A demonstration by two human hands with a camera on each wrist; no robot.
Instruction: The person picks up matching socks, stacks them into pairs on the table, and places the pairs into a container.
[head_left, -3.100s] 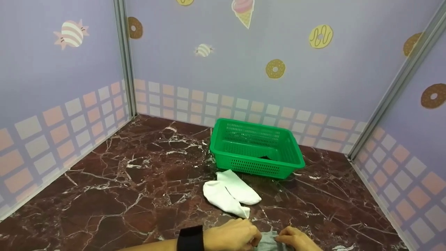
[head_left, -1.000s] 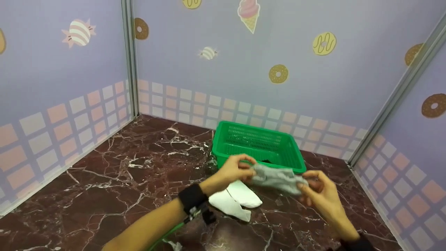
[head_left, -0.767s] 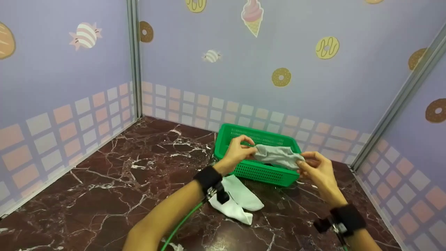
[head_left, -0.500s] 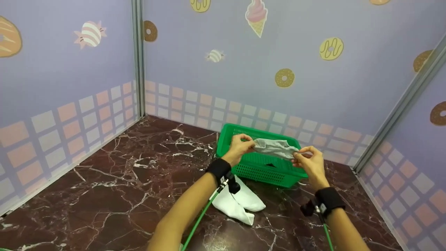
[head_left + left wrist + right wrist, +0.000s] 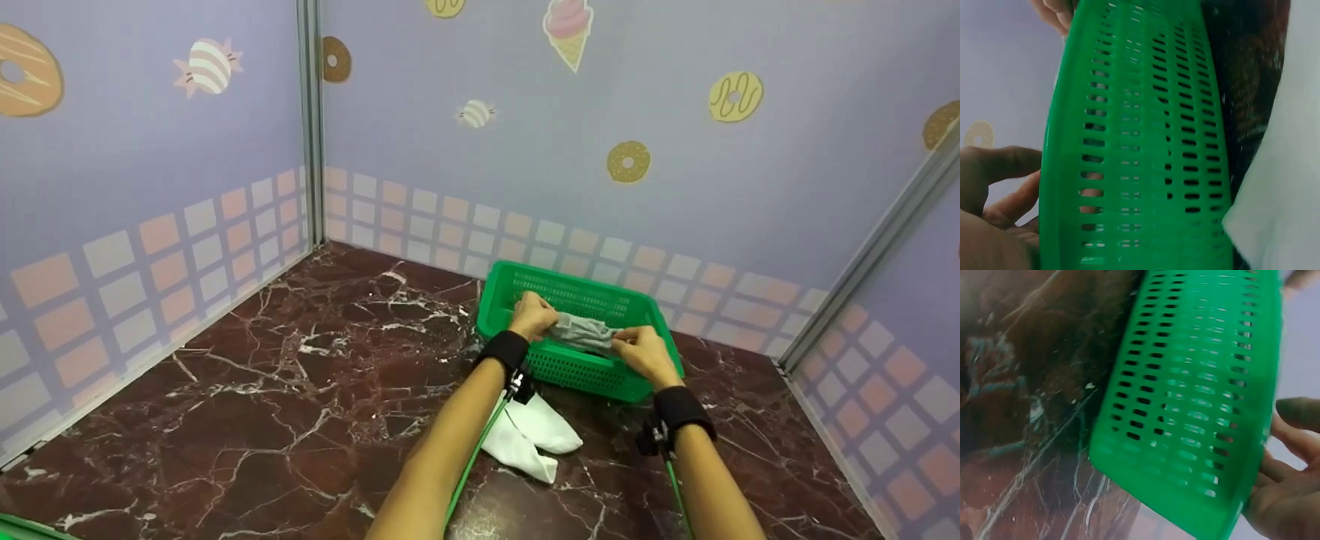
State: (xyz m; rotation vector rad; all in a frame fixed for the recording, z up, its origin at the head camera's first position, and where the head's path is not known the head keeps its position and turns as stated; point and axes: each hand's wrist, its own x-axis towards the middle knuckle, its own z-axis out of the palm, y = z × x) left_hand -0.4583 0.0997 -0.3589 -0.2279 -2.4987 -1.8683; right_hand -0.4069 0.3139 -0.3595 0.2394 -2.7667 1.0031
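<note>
Nearest you, the 2 white socks (image 5: 529,439) lie untouched on the marble floor (image 5: 262,397) just in front of the basket (image 5: 645,386), so by my reading the white ones are what's left. Past them, your left hand (image 5: 534,315) and right hand (image 5: 636,346) each pinch an end of the grey sock (image 5: 581,331), fingers curled on the cloth, holding it stretched between them. It sits over the basket's near half, inside the rim; whether it touches the bottom can't be told, and it isn't let go yet.
</note>
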